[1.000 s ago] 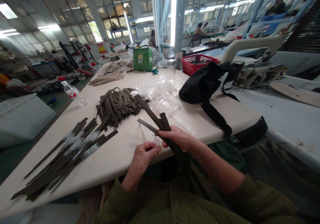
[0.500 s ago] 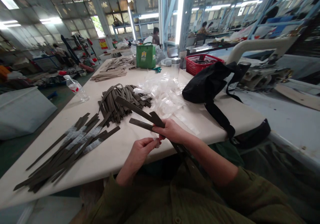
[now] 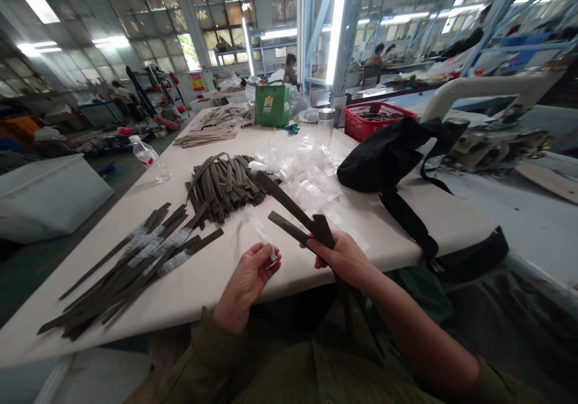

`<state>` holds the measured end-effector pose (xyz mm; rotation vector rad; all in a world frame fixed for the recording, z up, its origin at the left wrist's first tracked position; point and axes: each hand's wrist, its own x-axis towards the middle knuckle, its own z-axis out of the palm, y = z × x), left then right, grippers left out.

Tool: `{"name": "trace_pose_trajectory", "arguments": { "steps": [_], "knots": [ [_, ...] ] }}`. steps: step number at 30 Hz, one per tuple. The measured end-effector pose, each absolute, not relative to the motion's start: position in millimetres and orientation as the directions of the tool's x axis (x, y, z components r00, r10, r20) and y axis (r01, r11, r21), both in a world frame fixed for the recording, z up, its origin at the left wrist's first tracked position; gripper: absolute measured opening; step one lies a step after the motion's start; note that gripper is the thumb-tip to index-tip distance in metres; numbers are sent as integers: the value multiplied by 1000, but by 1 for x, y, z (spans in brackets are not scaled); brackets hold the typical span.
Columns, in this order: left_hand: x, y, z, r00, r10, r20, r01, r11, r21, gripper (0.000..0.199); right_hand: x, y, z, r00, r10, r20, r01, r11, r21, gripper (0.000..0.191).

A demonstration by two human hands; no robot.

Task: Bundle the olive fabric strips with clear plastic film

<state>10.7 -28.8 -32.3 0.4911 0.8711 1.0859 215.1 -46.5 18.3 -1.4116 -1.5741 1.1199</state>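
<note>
Dark strips (image 3: 289, 202) are in your right hand (image 3: 350, 259), over the near edge of the pale counter (image 3: 203, 283), the largest thing in front of you. To your left on the counter lie the wrapped bundles (image 3: 112, 286), pale bands around them. Beyond your hands sits the heap of loose strips (image 3: 230, 184), with the crumpled clear plastic (image 3: 307, 169) just to its right.

The held strips look light and springy, flat enough to slide over one another, and unlikely to break; a firm hold where they cross should suit them best. Their long axis runs from the far left down toward your lap on the right. Above your grip three ends fan out, two pointing far left and a shorter one nearly straight away from you; the tails spread below.

Your right hand is closed around them, thumb on top. Your left hand (image 3: 244, 277), apart from the strips, has thumb and forefinger pinched, other fingers loosely curled, on the smallest thing, a whitish sliver of film (image 3: 273, 253).
</note>
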Motion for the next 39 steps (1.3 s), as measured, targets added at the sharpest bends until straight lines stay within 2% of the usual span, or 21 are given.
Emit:
{"name": "trace_pose_trajectory", "arguments": {
  "steps": [4, 9, 13, 18, 24, 32, 39],
  "knots": [
    [15, -26, -30, 181, 899, -399, -667, 410, 622, 28, 236, -73, 0, -93, 995, -28, 385, 10, -923, 31],
    [22, -20, -26, 153, 893, -423, -724, 392, 567, 13, 260, -97, 1, 25, 994, 103, 521, 75, -850, 28],
    [28, -18, -25, 178, 896, -406, -691, 408, 597, 4, 265, -103, 11, -55, 994, 99, 632, 112, -767, 32],
    [34, -20, -25, 151, 915, -374, -694, 367, 619, 2, 255, -100, 10, -162, 986, 44, 633, 138, -762, 30],
    [34, -19, -26, 158, 924, -348, -679, 358, 641, 8, 250, -96, 8, -187, 982, 23, 626, 137, -768, 30],
    [34, -22, -33, 227, 936, -270, -643, 352, 681, 26, 249, -90, 2, -174, 984, 32, 627, 136, -767, 29],
    [33, -24, -32, 176, 933, -313, -617, 352, 704, 32, 250, -89, -2, -145, 989, 38, 623, 121, -773, 29]
  ]
}}
